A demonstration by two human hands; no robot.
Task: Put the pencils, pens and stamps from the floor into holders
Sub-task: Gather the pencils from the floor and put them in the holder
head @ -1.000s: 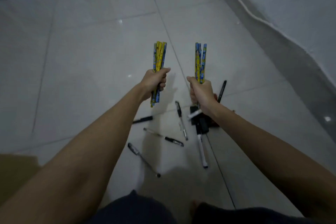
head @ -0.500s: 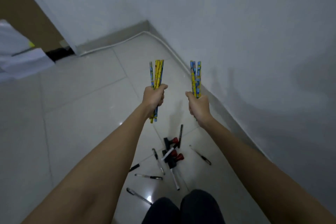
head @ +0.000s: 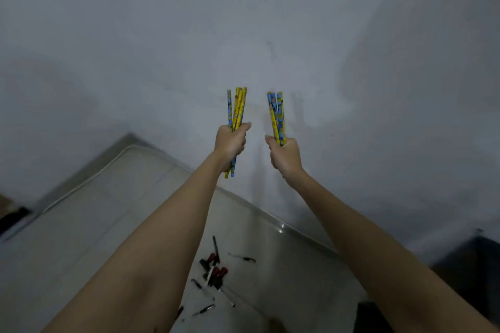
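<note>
My left hand (head: 230, 142) fist-grips yellow-blue pencil bundle (head: 236, 111); right hand (head: 284, 154) fist-grips second bundle (head: 277, 117). I'd keep bundles upright, squeeze firmly, find holders; none visible.

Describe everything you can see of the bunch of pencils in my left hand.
The bunch of pencils is a handful of thin sticks, mostly yellow with one blue patterned one at its left. The left hand grips them in a fist around the middle, holding them roughly upright in the air before the pale wall. Their lower ends poke out below the fist.
</note>
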